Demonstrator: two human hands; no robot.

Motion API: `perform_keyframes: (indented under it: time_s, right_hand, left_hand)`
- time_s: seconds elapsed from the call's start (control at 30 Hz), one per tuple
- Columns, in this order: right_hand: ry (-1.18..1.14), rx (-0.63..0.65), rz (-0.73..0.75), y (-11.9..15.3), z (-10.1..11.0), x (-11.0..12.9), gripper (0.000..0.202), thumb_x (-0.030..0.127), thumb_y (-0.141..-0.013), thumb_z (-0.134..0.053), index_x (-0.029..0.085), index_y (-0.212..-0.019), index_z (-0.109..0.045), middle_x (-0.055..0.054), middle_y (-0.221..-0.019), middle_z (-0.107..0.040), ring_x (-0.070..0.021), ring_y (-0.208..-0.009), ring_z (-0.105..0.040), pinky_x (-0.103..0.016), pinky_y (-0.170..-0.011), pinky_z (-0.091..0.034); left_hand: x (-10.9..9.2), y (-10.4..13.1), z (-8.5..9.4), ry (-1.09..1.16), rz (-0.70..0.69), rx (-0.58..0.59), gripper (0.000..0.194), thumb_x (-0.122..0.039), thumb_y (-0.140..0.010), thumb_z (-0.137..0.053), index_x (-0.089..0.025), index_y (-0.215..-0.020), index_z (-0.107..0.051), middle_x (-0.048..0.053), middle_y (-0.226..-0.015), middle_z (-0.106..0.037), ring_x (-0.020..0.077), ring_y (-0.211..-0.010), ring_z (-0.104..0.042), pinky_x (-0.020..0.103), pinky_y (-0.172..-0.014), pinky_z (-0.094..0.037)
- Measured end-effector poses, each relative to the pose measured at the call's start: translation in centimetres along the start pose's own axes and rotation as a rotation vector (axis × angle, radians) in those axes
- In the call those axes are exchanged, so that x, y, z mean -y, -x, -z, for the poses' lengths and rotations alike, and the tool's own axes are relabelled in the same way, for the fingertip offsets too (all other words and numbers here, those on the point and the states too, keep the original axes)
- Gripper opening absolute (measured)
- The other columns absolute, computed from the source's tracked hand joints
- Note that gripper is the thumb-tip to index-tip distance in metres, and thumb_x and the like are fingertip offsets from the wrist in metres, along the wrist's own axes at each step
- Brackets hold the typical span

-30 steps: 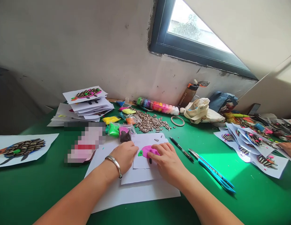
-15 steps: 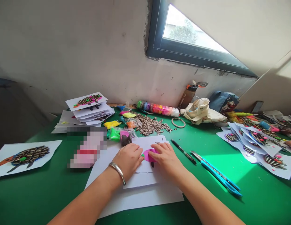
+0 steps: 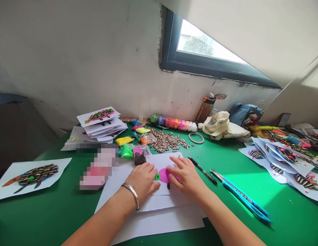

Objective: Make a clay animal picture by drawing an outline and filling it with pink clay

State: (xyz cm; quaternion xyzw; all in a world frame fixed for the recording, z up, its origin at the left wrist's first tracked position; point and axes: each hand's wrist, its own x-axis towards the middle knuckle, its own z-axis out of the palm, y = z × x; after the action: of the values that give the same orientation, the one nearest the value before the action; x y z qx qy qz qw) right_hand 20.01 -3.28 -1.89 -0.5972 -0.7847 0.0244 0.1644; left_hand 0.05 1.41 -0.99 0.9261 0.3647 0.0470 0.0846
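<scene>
A flat pink clay shape (image 3: 163,175) lies on a small white sheet of paper (image 3: 161,158), atop larger sheets. At its left end sits a small green clay piece (image 3: 157,177), and a dark elongated piece (image 3: 168,186) points down from its lower edge. My right hand (image 3: 187,176) is open, fingers spread over the pink clay and touching it; the clay's right part is hidden. My left hand (image 3: 141,179), with a silver bangle at the wrist, lies open on the paper beside the green piece, its fingers stretched out and holding nothing.
Bagged clay (image 3: 127,151) and loose sunflower seeds (image 3: 165,139) lie beyond the papers. To the right are a pen (image 3: 203,170) and a blue-handled cutting tool (image 3: 241,195). Seed-picture cards are stacked back left (image 3: 105,128) and right (image 3: 284,155); one card (image 3: 50,186) lies left.
My right hand's fingers have lifted and spread, shifting right and uncovering more pink clay. My left fingers have drawn back from the green piece. The camera view has shifted slightly.
</scene>
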Motion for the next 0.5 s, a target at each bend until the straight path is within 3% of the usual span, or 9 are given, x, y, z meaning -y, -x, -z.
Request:
perform_keyframes:
  time_s: [0.07, 0.27, 0.5]
  right_hand:
    - [0.001, 0.040, 0.011, -0.02, -0.02, -0.02, 0.023, 0.031, -0.090, -0.049, 0.031, -0.102, -0.068, -0.004, -0.134, -0.053, -0.0260, -0.119, -0.044, -0.053, -0.103, -0.026]
    - [0.024, 0.053, -0.011, 0.05, -0.10, 0.03, 0.031, 0.044, -0.090, -0.048, 0.030, -0.114, -0.062, -0.008, -0.138, -0.048, -0.0277, -0.124, -0.041, -0.056, -0.103, -0.025]
    - [0.055, 0.079, -0.003, 0.42, 0.03, 0.21, 0.035, 0.049, -0.091, -0.044, 0.033, -0.117, -0.060, -0.007, -0.144, -0.042, -0.0301, -0.128, -0.037, -0.060, -0.103, -0.022]
  left_hand:
    - [-0.08, 0.00, -0.01, 0.001, 0.007, 0.002, 0.021, -0.030, -0.085, -0.058, -0.017, -0.101, -0.061, 0.009, -0.105, -0.062, 0.0273, -0.107, -0.053, 0.042, -0.094, -0.043]
    - [-0.12, 0.15, -0.18, -0.008, 0.011, -0.003, 0.023, -0.028, -0.085, -0.058, -0.017, -0.104, -0.061, 0.011, -0.109, -0.062, 0.0292, -0.111, -0.052, 0.045, -0.096, -0.042]
    - [-0.17, 0.11, -0.16, -0.022, 0.018, 0.014, 0.024, -0.031, -0.085, -0.057, -0.017, -0.104, -0.062, 0.011, -0.110, -0.063, 0.0288, -0.112, -0.052, 0.043, -0.097, -0.041]
